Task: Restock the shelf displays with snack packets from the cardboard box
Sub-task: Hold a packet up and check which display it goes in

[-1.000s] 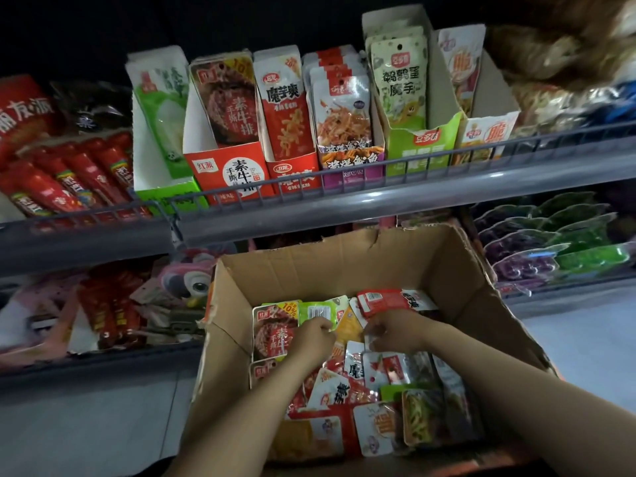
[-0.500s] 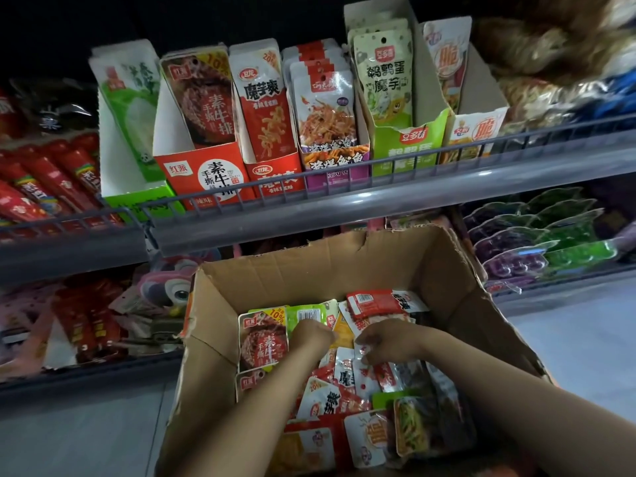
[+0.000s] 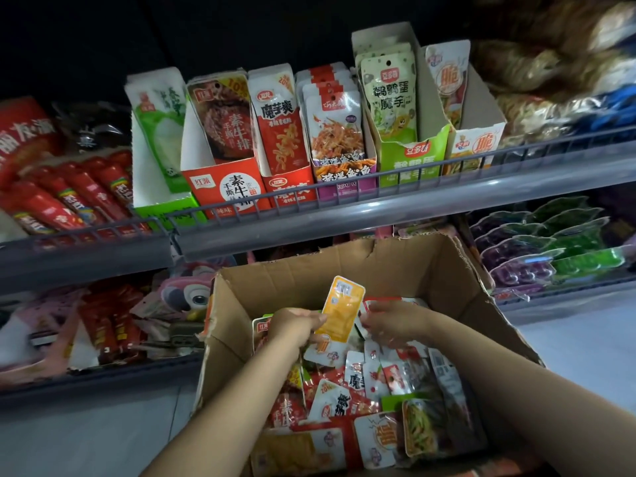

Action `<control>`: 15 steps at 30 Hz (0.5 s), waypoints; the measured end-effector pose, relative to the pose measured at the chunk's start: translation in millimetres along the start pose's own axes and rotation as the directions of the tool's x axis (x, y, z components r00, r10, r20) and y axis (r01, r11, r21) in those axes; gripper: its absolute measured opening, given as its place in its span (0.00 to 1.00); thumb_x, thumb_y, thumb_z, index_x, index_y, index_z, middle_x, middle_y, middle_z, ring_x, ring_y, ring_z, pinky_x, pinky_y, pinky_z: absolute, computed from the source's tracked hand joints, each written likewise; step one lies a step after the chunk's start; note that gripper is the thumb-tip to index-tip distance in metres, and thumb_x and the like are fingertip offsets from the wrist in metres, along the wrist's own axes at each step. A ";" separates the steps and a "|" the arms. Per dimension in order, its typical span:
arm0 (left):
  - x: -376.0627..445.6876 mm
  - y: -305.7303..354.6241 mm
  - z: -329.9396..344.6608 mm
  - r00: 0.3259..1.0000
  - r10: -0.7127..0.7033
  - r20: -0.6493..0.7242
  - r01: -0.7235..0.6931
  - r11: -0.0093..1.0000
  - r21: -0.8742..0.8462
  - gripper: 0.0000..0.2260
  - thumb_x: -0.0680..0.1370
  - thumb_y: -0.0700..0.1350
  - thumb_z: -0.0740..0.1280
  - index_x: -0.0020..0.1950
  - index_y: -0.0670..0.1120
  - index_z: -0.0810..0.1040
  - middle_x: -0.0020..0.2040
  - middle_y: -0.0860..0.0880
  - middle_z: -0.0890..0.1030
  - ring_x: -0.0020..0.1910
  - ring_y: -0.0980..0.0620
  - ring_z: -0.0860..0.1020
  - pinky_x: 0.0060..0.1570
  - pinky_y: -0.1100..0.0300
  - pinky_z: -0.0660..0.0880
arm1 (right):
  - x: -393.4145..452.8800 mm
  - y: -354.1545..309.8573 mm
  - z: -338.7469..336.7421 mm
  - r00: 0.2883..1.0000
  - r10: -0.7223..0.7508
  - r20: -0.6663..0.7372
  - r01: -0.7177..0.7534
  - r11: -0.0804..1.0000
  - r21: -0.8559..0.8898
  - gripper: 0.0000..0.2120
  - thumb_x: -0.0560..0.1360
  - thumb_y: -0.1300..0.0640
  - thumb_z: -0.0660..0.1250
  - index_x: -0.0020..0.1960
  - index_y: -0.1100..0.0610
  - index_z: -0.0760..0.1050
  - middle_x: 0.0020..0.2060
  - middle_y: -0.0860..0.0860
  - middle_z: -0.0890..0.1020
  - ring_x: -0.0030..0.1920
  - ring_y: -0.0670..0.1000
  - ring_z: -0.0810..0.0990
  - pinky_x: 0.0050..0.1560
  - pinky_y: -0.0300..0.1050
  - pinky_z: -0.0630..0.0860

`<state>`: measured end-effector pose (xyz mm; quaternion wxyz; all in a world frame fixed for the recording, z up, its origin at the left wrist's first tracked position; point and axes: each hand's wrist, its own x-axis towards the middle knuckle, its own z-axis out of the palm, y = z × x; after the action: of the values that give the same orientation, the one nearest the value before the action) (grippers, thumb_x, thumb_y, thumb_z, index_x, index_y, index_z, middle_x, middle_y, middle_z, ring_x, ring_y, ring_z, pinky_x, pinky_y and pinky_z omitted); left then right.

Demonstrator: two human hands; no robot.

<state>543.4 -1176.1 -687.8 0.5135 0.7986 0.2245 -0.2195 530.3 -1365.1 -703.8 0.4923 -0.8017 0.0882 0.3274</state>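
Glossy yellow packet (image 3: pixel 339 309) (flat) — left hand (image 3: pixel 296 326)

Both forearms are bare, no sleeves, down to the hands (image 3: pixel 347 326).

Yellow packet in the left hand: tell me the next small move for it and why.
Probably lift the yellow packet clear of the cardboard box and up toward the shelf's rightmost display carton. The left hand already pinches it above the loose packets, and that carton's orange and white print looks closest to it. The right hand hovers beside it, seemingly holding nothing.
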 end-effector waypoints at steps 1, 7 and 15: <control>-6.9 3.0 -5.0 1.000 0.015 0.017 -0.015 0.999 -0.029 0.02 0.73 0.40 0.72 0.43 0.43 0.80 0.41 0.47 0.82 0.23 0.58 0.78 0.20 0.69 0.68 | -5.5 -6.0 -0.7 1.000 -0.001 -0.011 0.003 0.993 0.121 0.10 0.80 0.47 0.59 0.54 0.52 0.73 0.43 0.53 0.77 0.38 0.48 0.78 0.38 0.42 0.74; -43.3 14.6 -31.7 0.984 0.168 0.060 -0.160 0.980 -0.117 0.02 0.73 0.40 0.72 0.43 0.44 0.80 0.39 0.46 0.84 0.34 0.54 0.83 0.31 0.66 0.78 | -32.1 -34.5 -10.1 0.997 -0.015 0.073 -0.041 0.710 0.703 0.23 0.80 0.42 0.52 0.57 0.60 0.74 0.44 0.63 0.82 0.39 0.56 0.84 0.40 0.48 0.82; -79.9 34.6 -46.8 0.865 0.502 0.008 -0.501 0.864 -0.057 0.04 0.70 0.45 0.74 0.38 0.54 0.83 0.40 0.57 0.84 0.43 0.60 0.80 0.43 0.69 0.72 | -82.1 -53.4 -23.1 0.979 -0.186 0.079 0.077 0.705 0.705 0.11 0.76 0.70 0.60 0.56 0.65 0.74 0.45 0.61 0.82 0.40 0.53 0.83 0.40 0.41 0.82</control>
<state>505.1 -1156.6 -598.8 0.5765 0.8129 0.0095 -0.0814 502.0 -1372.9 -607.5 0.7855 -0.5346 0.1120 0.2910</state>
